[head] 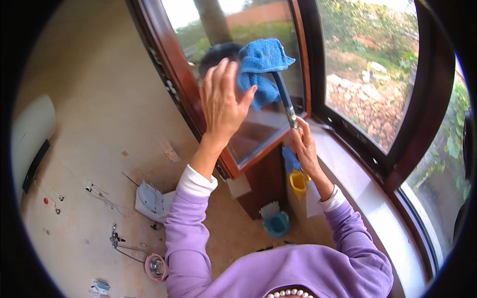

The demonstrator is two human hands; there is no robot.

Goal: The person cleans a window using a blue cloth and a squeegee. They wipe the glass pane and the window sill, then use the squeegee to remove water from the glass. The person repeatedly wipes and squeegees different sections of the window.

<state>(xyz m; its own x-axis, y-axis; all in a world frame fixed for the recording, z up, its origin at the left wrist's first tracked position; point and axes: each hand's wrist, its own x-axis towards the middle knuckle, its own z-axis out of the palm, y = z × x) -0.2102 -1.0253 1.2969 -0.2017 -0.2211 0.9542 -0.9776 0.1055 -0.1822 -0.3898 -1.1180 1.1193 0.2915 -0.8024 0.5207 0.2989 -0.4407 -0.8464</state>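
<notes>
My right hand point(306, 151) grips the lower end of a dark handle point(284, 91) with a worn label on it. A blue terry cloth point(264, 56) is draped over the handle's top, and a loose blurred part of it hangs below. My left hand point(224, 100) is raised just left of the cloth, thumb spread and fingers extended, holding nothing. Whether its fingertips touch the cloth or the glass I cannot tell. Behind both is the glass pane of a brown-framed window sash point(238, 169), swung inward, with a dark reflection in it.
A fixed window point(372, 74) and a white sill point(367, 192) run along the right. Below are a yellow container point(298, 184), a blue-green potty seat point(276, 225), a white toilet point(151, 199) and a pink-rimmed basin point(155, 267). A wall faucet with a hose point(115, 238) is at left.
</notes>
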